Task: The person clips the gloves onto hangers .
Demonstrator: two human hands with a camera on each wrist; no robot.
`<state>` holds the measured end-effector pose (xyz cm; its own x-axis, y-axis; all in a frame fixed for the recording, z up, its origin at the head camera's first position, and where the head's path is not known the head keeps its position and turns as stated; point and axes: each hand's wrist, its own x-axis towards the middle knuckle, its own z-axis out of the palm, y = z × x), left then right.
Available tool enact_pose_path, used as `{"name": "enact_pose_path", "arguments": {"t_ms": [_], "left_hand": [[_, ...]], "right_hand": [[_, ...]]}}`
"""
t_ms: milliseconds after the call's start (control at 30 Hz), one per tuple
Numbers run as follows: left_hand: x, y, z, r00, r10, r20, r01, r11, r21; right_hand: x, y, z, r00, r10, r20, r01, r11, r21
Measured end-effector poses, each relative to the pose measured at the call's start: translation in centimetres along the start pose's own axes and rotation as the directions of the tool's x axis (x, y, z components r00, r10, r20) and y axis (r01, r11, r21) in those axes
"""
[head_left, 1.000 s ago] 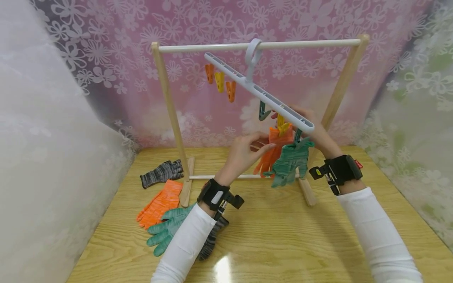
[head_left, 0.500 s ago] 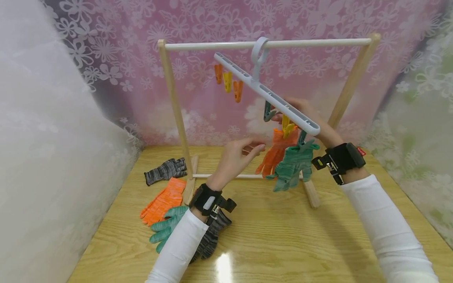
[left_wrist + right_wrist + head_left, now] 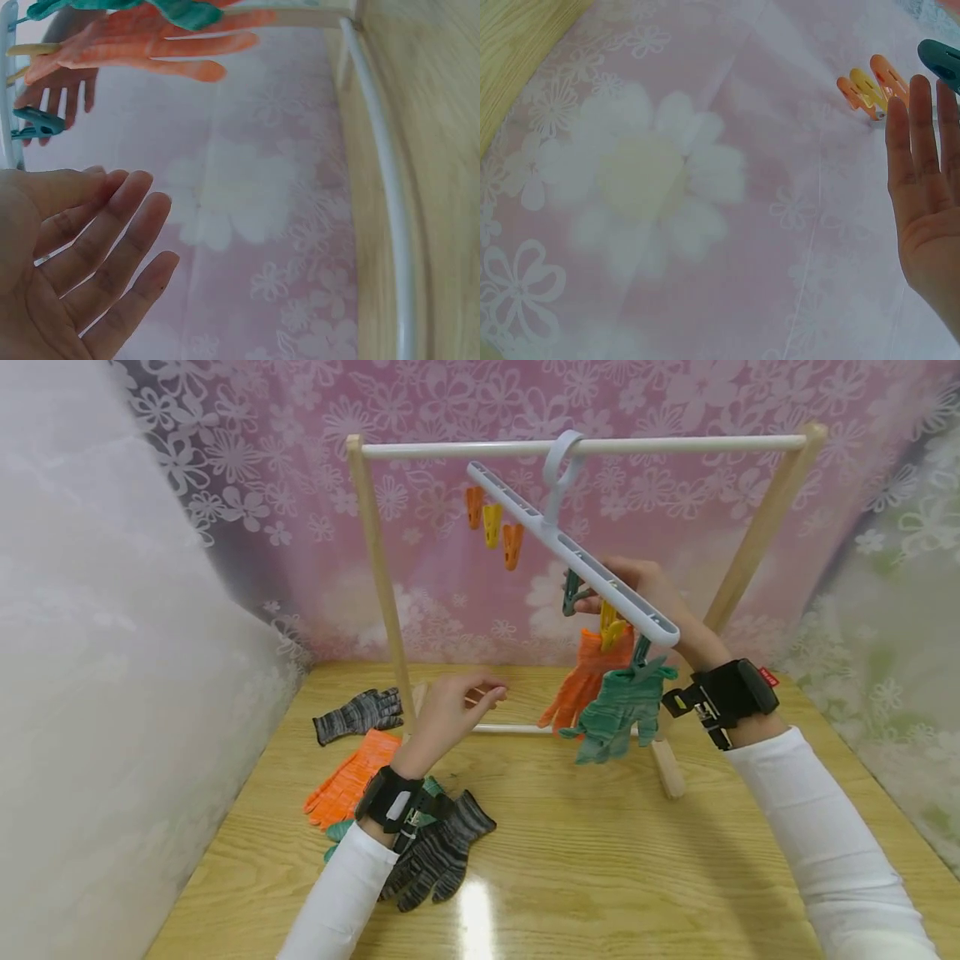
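Note:
In the head view my left hand (image 3: 453, 706) is in the air left of the hanging gloves, its fingers relaxed and bent a little, holding nothing. My right hand (image 3: 648, 589) is behind the grey hanger (image 3: 585, 564), with its fingertips by a dark green clip (image 3: 572, 593); whether they touch it cannot be told. Those fingers (image 3: 925, 142) look straight in the right wrist view. From a yellow clip (image 3: 609, 620) hangs an orange glove (image 3: 581, 689). A green glove (image 3: 618, 714) hangs in front of it from another green clip (image 3: 641, 652).
The hanger hooks over the white rod (image 3: 465, 448) of a wooden stand. Orange and yellow clips (image 3: 492, 527) hang at its far end. On the table (image 3: 570, 860) at left lie a grey-black glove (image 3: 360, 714), an orange glove (image 3: 352, 781) and another grey-black glove (image 3: 442, 852) over a green one.
My left hand has drawn away from the hanging orange glove, moving left and down. My right hand stays behind the hanger, near the green clip. The gloves still hang from their clips.

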<state>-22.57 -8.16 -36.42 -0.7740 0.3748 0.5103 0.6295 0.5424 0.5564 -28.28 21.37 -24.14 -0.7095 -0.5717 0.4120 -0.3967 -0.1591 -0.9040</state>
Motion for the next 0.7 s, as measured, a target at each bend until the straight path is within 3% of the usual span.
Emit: {"name": "enact_pose_path", "arguments": {"t_ms": [33, 133, 267, 400, 500, 700], "left_hand": [[-0.3, -0.2, 0.0, 1.000, 0.005, 0.014, -0.005, 1.000, 0.011], [-1.5, -0.9, -0.1, 0.998, 0.010, 0.065, -0.015, 0.996, 0.086], [-3.5, -1.3, -0.1, 0.984, -0.009, 0.179, -0.032, 0.974, 0.226], [-5.8, -1.4, 0.1, 0.951, -0.034, 0.307, -0.067, 0.948, 0.312], [-7.5, -1.4, 0.5, 0.924, -0.018, 0.382, -0.111, 0.943, 0.313], [-10.0, -1.4, 1.5, 0.891, 0.063, 0.450, -0.215, 0.931, 0.295]], "right_hand": [[0.0, 0.0, 0.1, 1.000, -0.001, -0.007, 0.001, 1.000, -0.007], [-0.1, -0.1, 0.2, 0.999, -0.031, -0.041, 0.023, 0.983, -0.181], [0.0, -0.2, 0.3, 0.995, -0.069, -0.071, 0.035, 0.916, -0.399], [-0.2, -0.7, 0.5, 0.997, -0.067, -0.036, 0.056, 0.967, -0.249], [-0.4, -1.0, 0.7, 0.998, -0.053, -0.022, 0.051, 0.995, -0.084], [-0.6, -1.3, 1.3, 0.996, -0.047, -0.069, 0.042, 0.997, -0.071]]}}
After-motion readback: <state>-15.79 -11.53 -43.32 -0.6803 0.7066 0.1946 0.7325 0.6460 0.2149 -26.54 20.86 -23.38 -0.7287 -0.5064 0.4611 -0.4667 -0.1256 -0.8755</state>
